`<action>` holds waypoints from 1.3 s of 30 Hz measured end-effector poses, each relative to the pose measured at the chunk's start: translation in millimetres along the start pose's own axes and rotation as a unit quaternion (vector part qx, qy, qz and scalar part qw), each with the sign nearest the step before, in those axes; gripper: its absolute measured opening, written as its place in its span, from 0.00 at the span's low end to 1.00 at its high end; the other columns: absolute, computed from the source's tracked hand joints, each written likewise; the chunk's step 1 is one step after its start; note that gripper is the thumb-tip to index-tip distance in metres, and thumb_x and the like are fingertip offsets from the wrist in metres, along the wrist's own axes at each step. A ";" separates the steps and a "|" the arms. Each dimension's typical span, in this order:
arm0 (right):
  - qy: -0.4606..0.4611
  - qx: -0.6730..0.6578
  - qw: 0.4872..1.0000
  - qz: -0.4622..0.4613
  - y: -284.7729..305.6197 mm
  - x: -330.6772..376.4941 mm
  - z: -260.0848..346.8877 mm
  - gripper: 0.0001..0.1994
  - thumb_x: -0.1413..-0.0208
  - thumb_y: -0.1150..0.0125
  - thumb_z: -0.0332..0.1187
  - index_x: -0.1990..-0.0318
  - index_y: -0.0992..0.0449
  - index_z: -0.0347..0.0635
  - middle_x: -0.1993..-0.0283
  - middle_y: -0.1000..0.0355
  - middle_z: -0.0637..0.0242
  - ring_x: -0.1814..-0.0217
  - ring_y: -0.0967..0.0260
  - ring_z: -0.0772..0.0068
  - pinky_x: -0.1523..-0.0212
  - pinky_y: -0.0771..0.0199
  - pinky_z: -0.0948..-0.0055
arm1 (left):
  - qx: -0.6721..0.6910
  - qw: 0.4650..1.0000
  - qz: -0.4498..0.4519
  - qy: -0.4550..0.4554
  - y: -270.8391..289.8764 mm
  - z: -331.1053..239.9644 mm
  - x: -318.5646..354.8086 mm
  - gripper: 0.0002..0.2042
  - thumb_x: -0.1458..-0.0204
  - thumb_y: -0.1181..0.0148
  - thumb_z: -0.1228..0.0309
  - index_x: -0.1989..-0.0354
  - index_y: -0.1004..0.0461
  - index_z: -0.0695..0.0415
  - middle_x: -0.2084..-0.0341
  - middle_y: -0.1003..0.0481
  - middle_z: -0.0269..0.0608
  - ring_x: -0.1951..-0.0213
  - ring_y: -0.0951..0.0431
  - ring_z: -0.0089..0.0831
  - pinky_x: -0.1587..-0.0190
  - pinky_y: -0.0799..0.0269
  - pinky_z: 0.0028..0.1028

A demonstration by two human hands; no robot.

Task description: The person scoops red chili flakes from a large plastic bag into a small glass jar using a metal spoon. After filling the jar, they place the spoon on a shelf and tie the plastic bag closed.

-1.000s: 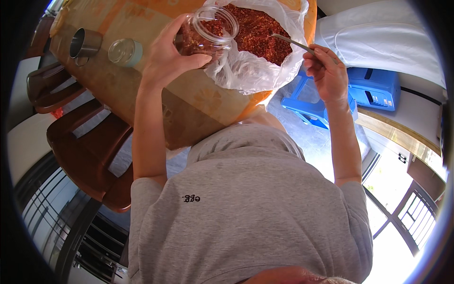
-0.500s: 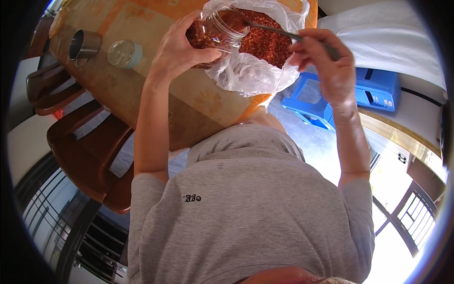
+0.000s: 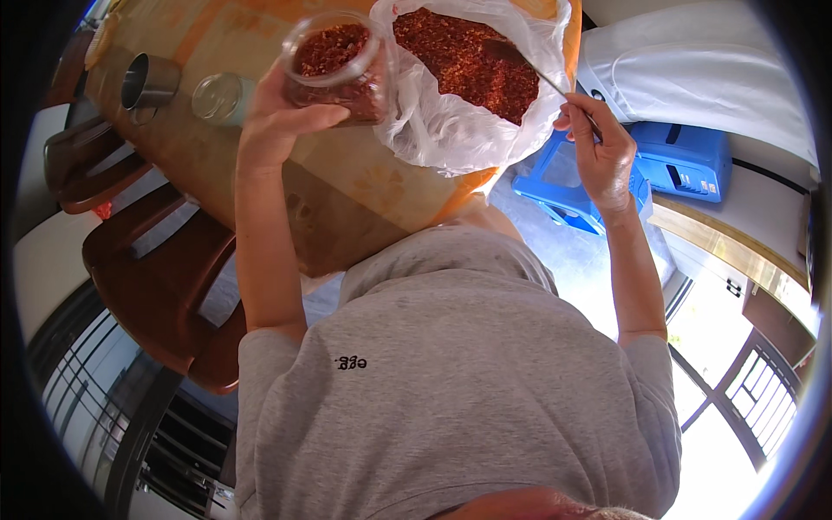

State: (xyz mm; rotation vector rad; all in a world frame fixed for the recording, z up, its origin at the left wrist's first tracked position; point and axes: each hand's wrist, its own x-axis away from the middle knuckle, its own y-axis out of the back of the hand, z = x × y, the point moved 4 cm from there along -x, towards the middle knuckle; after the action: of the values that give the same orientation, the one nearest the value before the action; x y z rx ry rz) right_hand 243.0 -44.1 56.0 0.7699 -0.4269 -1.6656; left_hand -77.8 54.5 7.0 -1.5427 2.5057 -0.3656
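Observation:
My left hand (image 3: 282, 117) is wrapped round a clear jar (image 3: 368, 91) that holds red chili flakes (image 3: 329, 49). The jar is nearly upright, its open mouth facing up, just left of a white plastic bag (image 3: 451, 143). Inside the opened bag lies a heap of the same red flakes (image 3: 459, 61). My right hand (image 3: 602, 147) grips the handle of a metal spoon (image 3: 550, 82) at the bag's right edge. The spoon's bowl rests down among the flakes, so its shape is partly hidden.
A metal cup (image 3: 152, 82) and a small clear jar (image 3: 218, 97) stand on the patterned table (image 3: 347, 186) at the left. Brown chairs (image 3: 165, 277) line the table's left side. A blue plastic stool (image 3: 563, 186) stands to the right, below a white cloth (image 3: 693, 69).
The jar has moved left, away from the bag, and turned from tilted to nearly upright. The spoon has left the jar's mouth and now dips into the flakes in the bag.

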 end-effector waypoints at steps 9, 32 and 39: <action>-0.072 -0.094 0.992 -0.034 -35.4 -7.6 -17.9 0.06 0.42 0.48 0.27 0.59 0.28 0.36 0.71 0.27 0.65 0.74 0.29 0.81 0.72 0.29 0.81 | -0.043 0.999 0.017 0.003 -6.5 0.3 2.9 0.36 0.67 0.31 0.78 0.44 0.39 0.66 0.55 0.29 0.41 0.52 0.28 0.28 0.47 0.33 0.28; -0.331 -0.428 0.841 0.022 -57.1 30.5 -13.5 0.08 0.41 0.50 0.29 0.58 0.31 0.34 0.69 0.27 0.60 0.74 0.29 0.76 0.74 0.30 0.80 | -0.129 0.992 -0.008 0.007 -0.9 -1.7 9.5 0.38 0.70 0.30 0.76 0.44 0.38 0.64 0.55 0.28 0.39 0.52 0.29 0.27 0.47 0.35 0.27; -0.344 -0.459 0.819 -0.025 -29.8 20.5 -23.7 0.09 0.42 0.49 0.29 0.58 0.31 0.32 0.69 0.26 0.58 0.74 0.29 0.74 0.75 0.28 0.78 | -0.208 0.978 -0.012 -0.008 -2.3 -12.3 2.8 0.36 0.69 0.30 0.71 0.45 0.36 0.62 0.57 0.28 0.38 0.55 0.28 0.27 0.50 0.35 0.27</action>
State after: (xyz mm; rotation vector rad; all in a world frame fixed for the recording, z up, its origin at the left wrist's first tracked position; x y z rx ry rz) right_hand 235.9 -53.7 14.5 -0.5702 -0.0377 -1.8865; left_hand -80.6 52.4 19.4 -1.7011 2.6734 0.1836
